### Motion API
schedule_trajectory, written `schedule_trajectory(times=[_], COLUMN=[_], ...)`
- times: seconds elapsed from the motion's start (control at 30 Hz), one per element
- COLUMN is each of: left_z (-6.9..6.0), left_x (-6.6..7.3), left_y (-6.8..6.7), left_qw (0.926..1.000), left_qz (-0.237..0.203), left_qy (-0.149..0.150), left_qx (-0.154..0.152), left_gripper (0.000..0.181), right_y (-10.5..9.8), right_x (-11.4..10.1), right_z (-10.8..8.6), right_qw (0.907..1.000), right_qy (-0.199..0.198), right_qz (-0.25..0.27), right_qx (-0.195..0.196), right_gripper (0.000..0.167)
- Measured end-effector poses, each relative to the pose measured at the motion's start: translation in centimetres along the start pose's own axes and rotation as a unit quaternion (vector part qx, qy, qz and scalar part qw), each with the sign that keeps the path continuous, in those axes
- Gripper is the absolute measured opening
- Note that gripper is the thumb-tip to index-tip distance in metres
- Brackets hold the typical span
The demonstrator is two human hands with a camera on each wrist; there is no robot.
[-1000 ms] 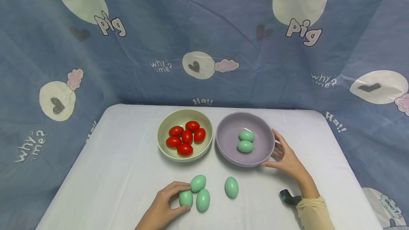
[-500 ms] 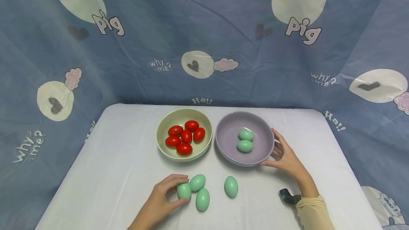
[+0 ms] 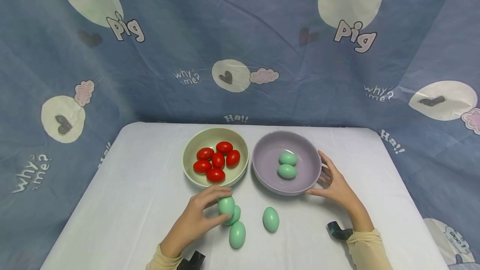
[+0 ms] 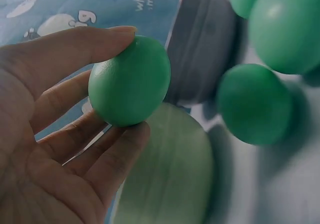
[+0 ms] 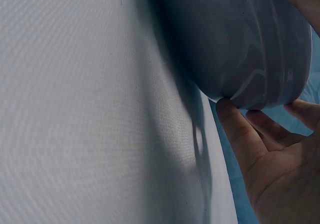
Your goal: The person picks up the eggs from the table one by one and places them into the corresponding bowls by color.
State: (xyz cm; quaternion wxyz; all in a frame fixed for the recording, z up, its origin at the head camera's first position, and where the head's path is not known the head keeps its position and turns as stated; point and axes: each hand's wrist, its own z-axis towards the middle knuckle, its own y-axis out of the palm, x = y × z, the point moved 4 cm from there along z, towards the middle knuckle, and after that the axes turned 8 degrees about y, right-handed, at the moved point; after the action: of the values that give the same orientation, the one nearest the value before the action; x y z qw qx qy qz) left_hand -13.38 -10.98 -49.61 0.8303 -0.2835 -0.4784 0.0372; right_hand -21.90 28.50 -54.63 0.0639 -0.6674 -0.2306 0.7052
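Between thumb and fingers my left hand [image 3: 195,218] [image 4: 65,129] pinches a green egg [image 3: 226,206] [image 4: 131,81], held above another green egg [image 3: 236,216] that it partly covers in the head view. One more green egg [image 3: 237,235] lies just below that one, and a separate one [image 3: 271,219] lies to the right. My right hand [image 3: 337,186] [image 5: 285,159] holds the outer right side of the purple bowl [image 3: 262,174] [image 5: 225,44], thumb and fingertips spread along its wall. Two green eggs [image 3: 287,165] touch inside this bowl.
A light green bowl [image 3: 190,157] [image 4: 165,169] with several red egg-shaped pieces [image 3: 218,160] stands left of the purple bowl. Both bowls are near the far edge of the white table [image 3: 123,186]. A blue patterned cloth [image 3: 187,107] hangs behind.
My left hand has lifted its green egg off the table and moved it up and to the right, over the neighbouring egg. My right hand stays at the purple bowl.
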Motion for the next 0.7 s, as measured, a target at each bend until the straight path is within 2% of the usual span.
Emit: schedule_trajectory(times=[0.17, 0.33, 0.4, 0.53, 0.7], left_z=[2.0, 3.9, 4.8, 6.6, 8.7], left_x=[0.7, 1.3, 1.6, 1.9, 1.9], left_y=[-0.1, 0.1, 0.2, 0.6, 1.5], left_qw=[0.9999, 0.9989, 0.9983, 0.9975, 0.9954], left_qz=[0.007, 0.022, 0.015, -0.009, 0.011], left_qy=[0.004, 0.035, 0.048, 0.054, 0.063], left_qx=[-0.011, -0.023, -0.029, -0.044, -0.072], left_gripper=[0.056, 0.055, 0.053, 0.05, 0.047], right_y=[0.0, 0.0, 0.0, -0.1, -0.1], right_x=[0.0, 0.2, 0.2, 0.3, 0.3], right_z=[0.0, 0.1, 0.1, 0.1, 0.1], right_qw=[1.0, 1.0, 0.9999, 0.9999, 0.9999], right_qy=[0.005, 0.005, 0.003, 0.0, 0.0], right_qz=[0.001, 0.007, 0.01, 0.013, 0.011], right_qx=[0.0, -0.003, -0.005, -0.004, -0.003], right_gripper=[0.131, 0.13, 0.13, 0.13, 0.13])
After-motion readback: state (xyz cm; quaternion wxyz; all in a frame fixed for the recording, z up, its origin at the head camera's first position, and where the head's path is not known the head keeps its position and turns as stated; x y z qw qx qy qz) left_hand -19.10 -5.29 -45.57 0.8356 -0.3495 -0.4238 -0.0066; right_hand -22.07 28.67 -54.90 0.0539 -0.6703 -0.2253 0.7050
